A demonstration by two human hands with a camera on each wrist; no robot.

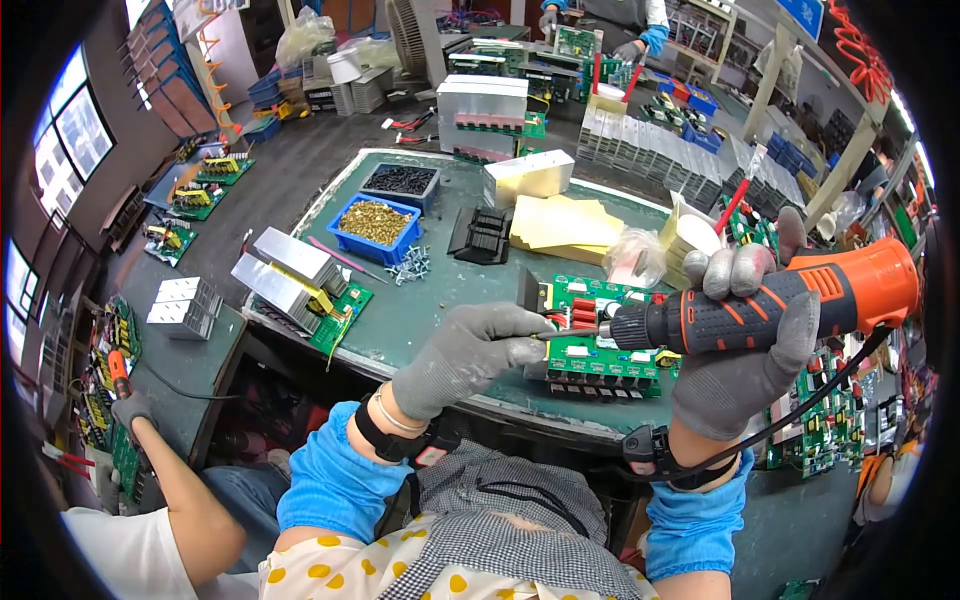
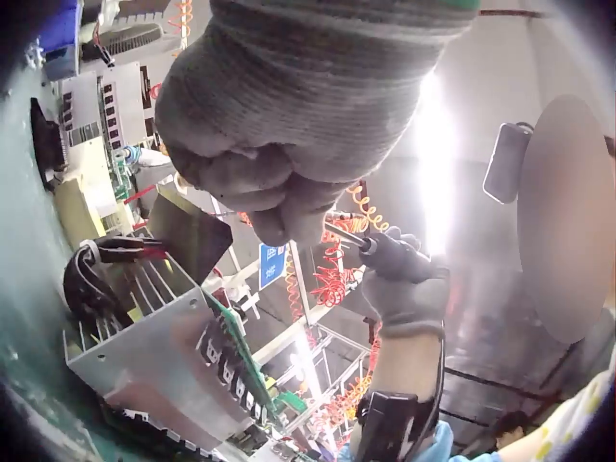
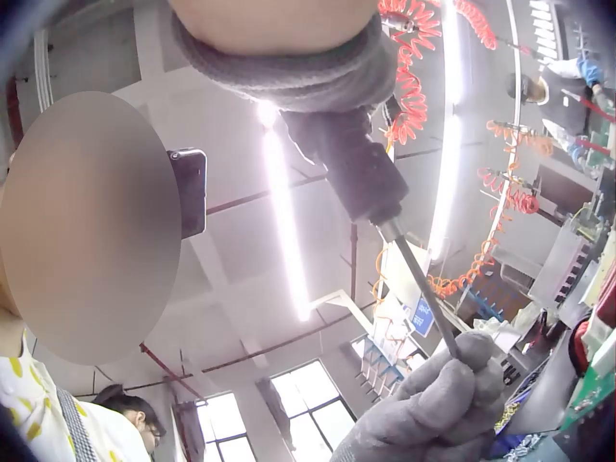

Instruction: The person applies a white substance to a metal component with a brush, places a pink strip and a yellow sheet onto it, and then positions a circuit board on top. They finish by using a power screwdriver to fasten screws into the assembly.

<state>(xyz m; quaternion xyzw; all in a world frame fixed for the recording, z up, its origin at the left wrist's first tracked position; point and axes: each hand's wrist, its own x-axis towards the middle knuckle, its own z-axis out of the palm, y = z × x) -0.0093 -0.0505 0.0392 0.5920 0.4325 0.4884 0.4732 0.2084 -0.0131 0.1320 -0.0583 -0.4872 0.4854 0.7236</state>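
Note:
An orange and black electric screwdriver [image 1: 770,305] lies sideways in the right hand [image 1: 745,375], whose gloved fingers wrap its body. The left hand [image 1: 465,355] pinches the tip end of the driver's metal bit [image 3: 423,284] between thumb and fingers, seen also in the right wrist view. Below the bit is a green circuit board [image 1: 600,372] with red and white parts and a dark heatsink edge. In the left wrist view the left hand [image 2: 289,125] is above a metal heatsink [image 2: 159,361] attached to the board.
On the green mat [image 1: 420,300] stand a blue bin of brass screws [image 1: 374,222], a bin of black parts [image 1: 402,180], loose silver screws [image 1: 410,266] and yellow sheets [image 1: 565,222]. Another board with heatsinks [image 1: 300,275] sits left. Another person's hand [image 1: 132,408] is far left.

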